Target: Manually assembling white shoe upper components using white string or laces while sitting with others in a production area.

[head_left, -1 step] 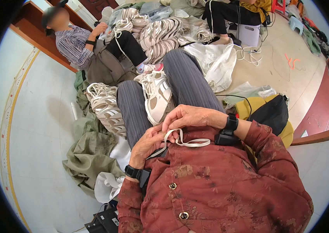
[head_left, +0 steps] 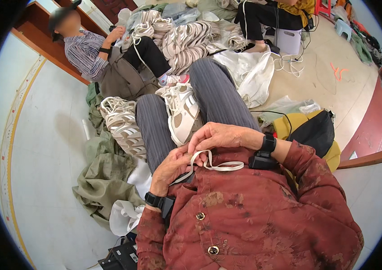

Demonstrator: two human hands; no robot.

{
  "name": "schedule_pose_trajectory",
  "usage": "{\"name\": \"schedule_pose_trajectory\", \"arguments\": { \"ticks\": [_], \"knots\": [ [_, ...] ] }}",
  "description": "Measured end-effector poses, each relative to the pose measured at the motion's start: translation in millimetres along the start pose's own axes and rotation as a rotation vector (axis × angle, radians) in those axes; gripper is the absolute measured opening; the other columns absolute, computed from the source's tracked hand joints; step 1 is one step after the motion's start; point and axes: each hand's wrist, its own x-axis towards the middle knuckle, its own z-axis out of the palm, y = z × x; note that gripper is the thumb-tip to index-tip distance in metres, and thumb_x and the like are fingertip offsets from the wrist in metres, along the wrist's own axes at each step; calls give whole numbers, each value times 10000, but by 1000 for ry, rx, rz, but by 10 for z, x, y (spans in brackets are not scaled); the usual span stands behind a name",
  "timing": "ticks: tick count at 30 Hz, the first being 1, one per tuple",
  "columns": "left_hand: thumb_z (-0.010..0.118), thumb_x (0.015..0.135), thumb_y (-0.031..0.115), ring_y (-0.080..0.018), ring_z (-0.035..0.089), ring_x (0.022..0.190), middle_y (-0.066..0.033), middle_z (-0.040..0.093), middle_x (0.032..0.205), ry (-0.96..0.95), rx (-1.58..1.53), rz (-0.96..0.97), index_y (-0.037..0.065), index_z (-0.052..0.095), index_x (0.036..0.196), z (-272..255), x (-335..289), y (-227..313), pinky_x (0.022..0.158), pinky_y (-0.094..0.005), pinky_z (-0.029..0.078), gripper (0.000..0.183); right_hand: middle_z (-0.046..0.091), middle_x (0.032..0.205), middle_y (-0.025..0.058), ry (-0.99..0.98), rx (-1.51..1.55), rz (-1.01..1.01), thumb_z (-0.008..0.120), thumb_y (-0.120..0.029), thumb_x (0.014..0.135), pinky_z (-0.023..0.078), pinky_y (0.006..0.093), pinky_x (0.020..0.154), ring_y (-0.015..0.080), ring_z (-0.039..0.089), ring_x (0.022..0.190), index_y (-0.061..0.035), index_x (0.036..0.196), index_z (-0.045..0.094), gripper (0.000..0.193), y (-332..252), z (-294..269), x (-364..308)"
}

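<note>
A flat white shoelace (head_left: 226,167) is pinched between my two hands, close to the front of the red shirt. My left hand (head_left: 172,165) is closed on it, with a length hanging below the fingers. My right hand (head_left: 221,136) bends down from the other side, its fingertips closed against the lace and near the left fingers. One loop of the lace lies toward the right across the shirt. Just beyond my hands, a white and beige sneaker (head_left: 183,112) rests between my thighs, toe toward me. The fingertips partly hide where the lace is gripped.
Nested sneakers (head_left: 123,123) lie beside my left leg, near olive cloth (head_left: 103,180). A large sneaker pile (head_left: 186,42) is ahead. One seated person (head_left: 89,54) is at the far left, another person's legs (head_left: 263,20) beyond. White sacking (head_left: 249,74) and a yellow-black bundle (head_left: 312,135) lie right.
</note>
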Motion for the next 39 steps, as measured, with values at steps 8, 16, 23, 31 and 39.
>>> {"name": "schedule_pose_trajectory", "arguments": {
  "ticks": [8,16,23,31,39],
  "knots": [
    [673,973,268,-103,658,969,-65,658,1125,10,46,-22,-14,506,1385,3,-9,-6,815,-205,555,527,737,938,128,-20,18,-9,571,-63,999,554,262,791,156,701,846,26,1097,682,173,10,16,-10],
    [656,981,219,-99,662,944,-60,665,1112,34,21,-39,-25,516,1361,-22,-27,-21,785,-194,547,473,739,926,130,32,-25,5,594,-49,975,583,293,766,194,731,832,46,1105,674,180,39,34,2],
    [642,994,225,-85,663,945,-47,680,1118,62,37,-62,-21,539,1357,14,-12,7,750,-178,520,451,720,910,78,15,-18,9,619,-82,977,551,260,743,139,690,822,21,1083,680,160,0,41,-23],
    [629,1003,192,-189,669,1016,-135,664,1171,67,-13,-53,-76,518,1336,-152,-5,-119,861,-302,558,442,714,913,70,45,14,66,615,-86,976,546,250,730,127,682,816,16,1083,668,157,-168,237,-106],
    [638,998,212,-178,665,1009,-129,661,1176,50,5,-42,-67,532,1323,-123,-14,-89,835,-291,560,441,709,903,57,70,34,80,616,-91,975,542,240,731,116,677,811,4,1053,675,137,-210,274,-134]
  ]
}}
